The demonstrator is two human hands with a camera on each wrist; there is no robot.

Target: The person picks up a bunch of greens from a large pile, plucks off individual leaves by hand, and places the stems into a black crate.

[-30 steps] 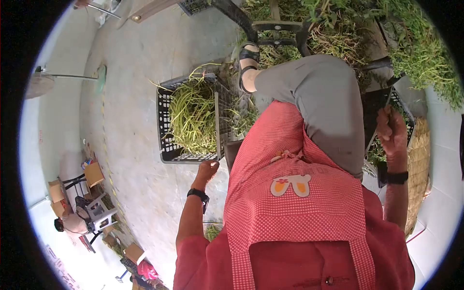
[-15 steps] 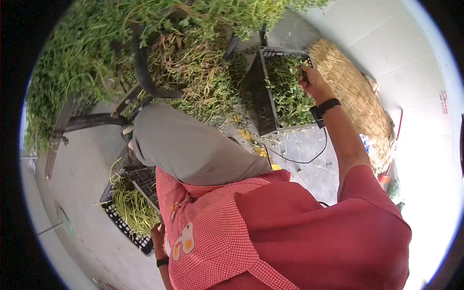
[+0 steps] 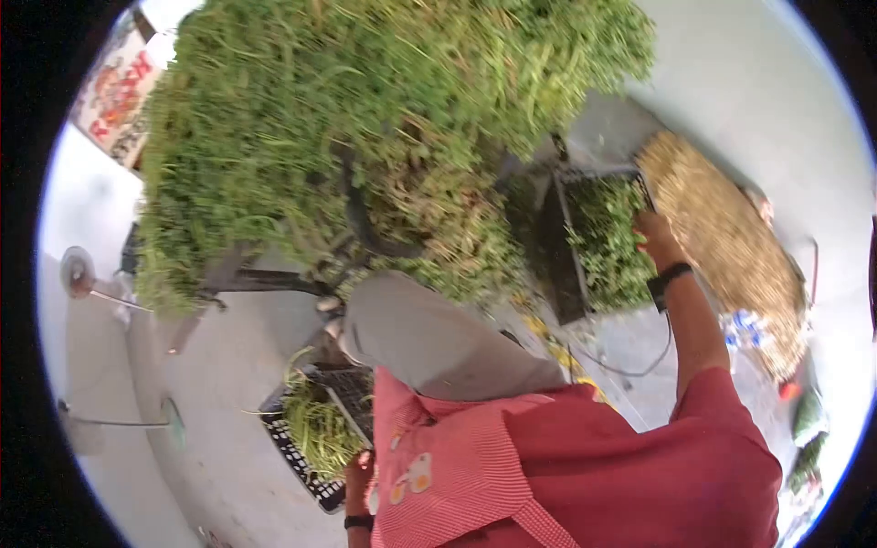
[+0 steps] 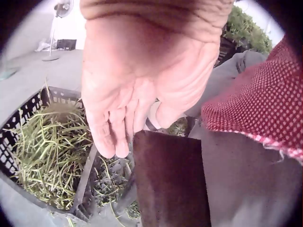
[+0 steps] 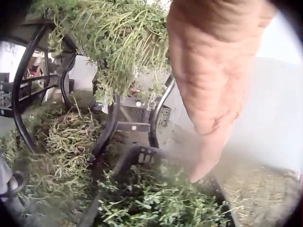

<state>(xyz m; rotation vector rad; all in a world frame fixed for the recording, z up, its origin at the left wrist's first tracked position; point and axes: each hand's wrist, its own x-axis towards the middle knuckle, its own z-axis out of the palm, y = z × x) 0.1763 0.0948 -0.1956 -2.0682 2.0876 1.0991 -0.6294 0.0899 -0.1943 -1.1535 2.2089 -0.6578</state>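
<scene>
My right hand (image 3: pixel 660 241) is at the far-right rim of a black plastic crate (image 3: pixel 573 260) full of leafy green sprigs (image 3: pixel 612 242). In the right wrist view its fingers (image 5: pixel 208 153) point straight down over the leaves beside that rim, with nothing seen in them. At lower left my left hand (image 3: pixel 359 479) hangs near the corner of a second black crate (image 3: pixel 294 463), which holds pale green stems (image 3: pixel 320 429). The left wrist view shows its fingers (image 4: pixel 104 135) relaxed and extended, the palm bare, beside a dark brown seat edge (image 4: pixel 170 175).
A table heaped with leafy greens (image 3: pixel 365 100) spans the upper part. Under it lies a pile of stems (image 3: pixel 448 205) among dark metal legs (image 3: pixel 361 205). A rolled straw mat (image 3: pixel 722 237) lies right of the leaf crate. A cable (image 3: pixel 630 373) crosses the floor.
The head view has swung rightward, bringing the heaped table and the leaf crate into fuller view. My right hand has gone from beside the crate to its far rim. The left hand stays by the stem crate.
</scene>
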